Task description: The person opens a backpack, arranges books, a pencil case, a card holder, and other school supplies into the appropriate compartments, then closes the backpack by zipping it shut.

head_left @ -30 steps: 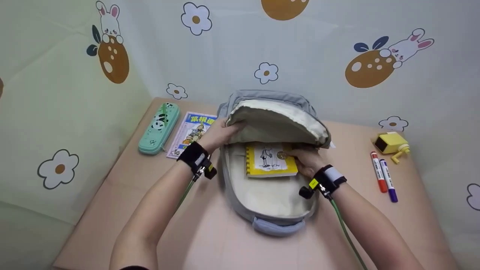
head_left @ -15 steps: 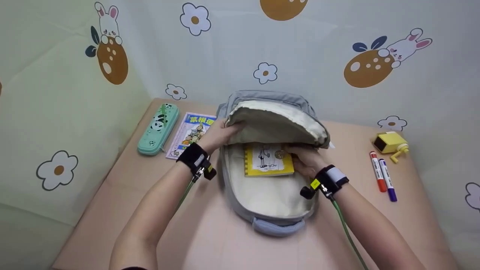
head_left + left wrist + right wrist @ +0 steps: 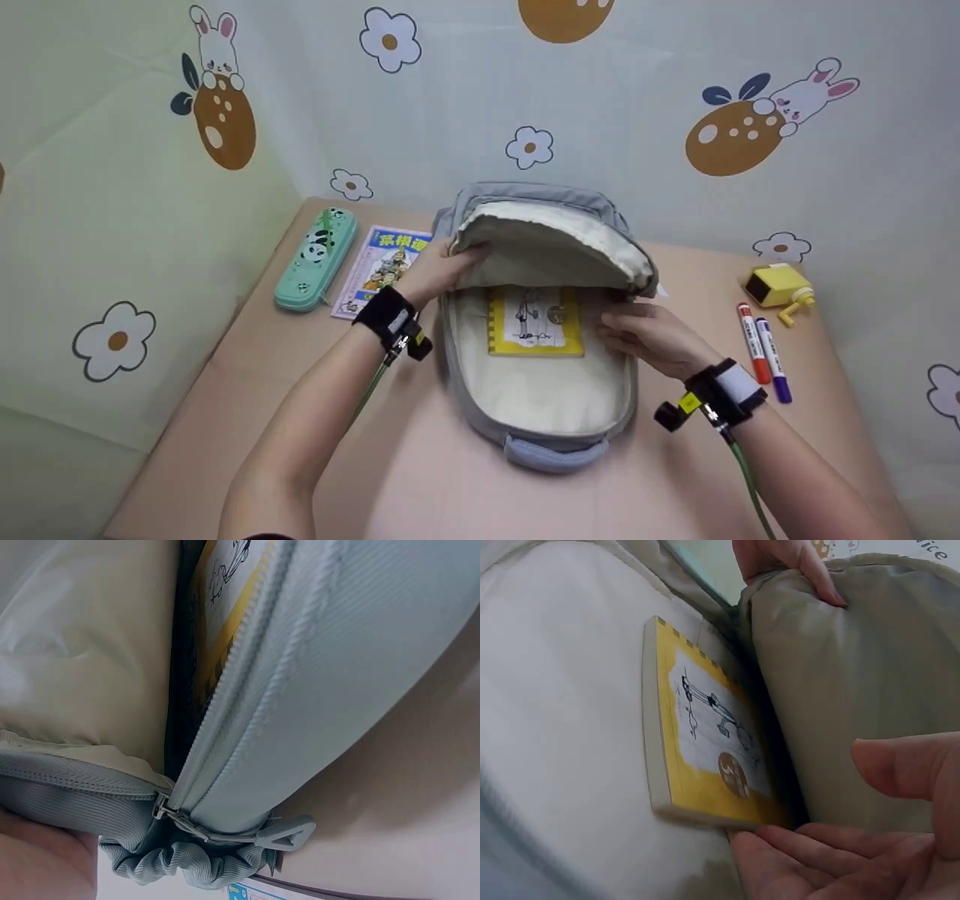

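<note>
A grey backpack lies unzipped on the table, its cream lining showing. My left hand grips the edge of the raised flap on the left side, thumb over the lining. Inside the backpack lies a thick yellow book with a stick-figure drawing, its far end hidden under the flap. My right hand is over the bag's right edge, fingers extended and thumb apart, holding nothing. In the right wrist view its fingertips are right by the book's lower corner.
To the left lie a green panda pencil case and a comic-style booklet, partly behind the left hand. On the right are a red marker, a purple marker and a yellow pencil sharpener with a crank. A patterned curtain surrounds the table.
My right hand has let go of the book and drawn back to the right. The book has shifted slightly left and now lies in the bag. The left hand keeps its grip.
</note>
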Motion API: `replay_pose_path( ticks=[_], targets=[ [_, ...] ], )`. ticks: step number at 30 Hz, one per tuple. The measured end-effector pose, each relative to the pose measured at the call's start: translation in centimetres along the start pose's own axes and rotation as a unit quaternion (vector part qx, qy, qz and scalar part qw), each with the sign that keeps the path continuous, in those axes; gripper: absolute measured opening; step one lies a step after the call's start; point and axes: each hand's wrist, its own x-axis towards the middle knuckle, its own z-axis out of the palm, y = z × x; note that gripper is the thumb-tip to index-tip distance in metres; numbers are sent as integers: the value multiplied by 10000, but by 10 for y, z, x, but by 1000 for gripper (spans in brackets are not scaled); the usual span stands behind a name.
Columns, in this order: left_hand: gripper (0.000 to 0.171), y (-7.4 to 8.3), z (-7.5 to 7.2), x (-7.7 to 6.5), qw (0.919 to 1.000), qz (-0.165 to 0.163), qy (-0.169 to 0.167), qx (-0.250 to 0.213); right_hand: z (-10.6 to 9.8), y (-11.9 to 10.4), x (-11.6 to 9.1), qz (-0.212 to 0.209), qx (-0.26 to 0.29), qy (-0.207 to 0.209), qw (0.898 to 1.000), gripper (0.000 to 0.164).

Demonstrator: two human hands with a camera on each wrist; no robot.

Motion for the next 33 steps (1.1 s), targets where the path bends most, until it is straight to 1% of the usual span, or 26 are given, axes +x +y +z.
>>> replay_pose_path(
  ticks=[2,3,5,6,7,9,10,12,13,16,17,19,22,23,24,27,30,32,33],
  targets=[
    [46,0,0,0,10000,3,1,40,-11,-1,-10,-32,-237,-64,9997,62],
    [46,0,0,0,10000,-5,3,59,-17,-1,-15,-94,-484,-42,9988,60],
    [48,0,-1,-1,10000,-28,4,78,-28,-1,-22,-266,-1073,189,9937,55],
    [49,0,-1,-1,10000,-37,1,78,-34,1,-24,-402,-1420,384,9883,53],
    [49,0,-2,-1,10000,-53,-1,77,-39,2,-26,-554,-1816,644,9797,53],
    [50,-1,-2,-2,10000,-82,-5,56,-48,8,-25,-832,-2480,1278,9567,56],
    [49,-1,-3,-2,10000,-78,-14,51,-51,12,-23,-990,-2674,1542,9460,59],
    [49,0,-2,-2,10000,-76,-33,35,-57,19,-15,-1337,-2972,1887,9264,69],
    [48,0,-2,-1,9999,-85,-37,43,-59,22,-10,-1480,-3056,1986,9194,76],
    [46,0,-1,0,9999,-78,-54,63,-62,26,9,-1824,-3083,2040,9111,92],
    [46,0,-1,1,9999,-70,-52,67,-63,27,16,-1918,-3072,2038,9096,94],
    [47,1,0,1,9999,-93,-21,93,-62,26,29,-2089,-2969,1974,9106,94],
    [48,1,0,1,9999,-111,-16,119,-60,25,44,-2322,-2804,1855,9127,88],
    [49,1,0,1,9999,-110,-26,115,-60,24,47,-2372,-2793,1841,9120,85],
    [49,1,1,1,9999,-117,-25,116,-59,24,49,-2383,-2745,1828,9135,80],
    [49,0,1,0,9999,-94,-31,97,-54,21,49,-2268,-2617,1905,9186,61],
    [49,0,0,0,9999,-132,-5,104,-45,11,40,-2145,-2443,1952,9253,42],
    [52,0,0,0,9997,-200,6,123,-38,4,34,-2124,-2315,1985,9284,36],
    [53,0,-1,0,9996,-235,12,122,-36,1,32,-2148,-2291,1988,9284,33]
  ],
)
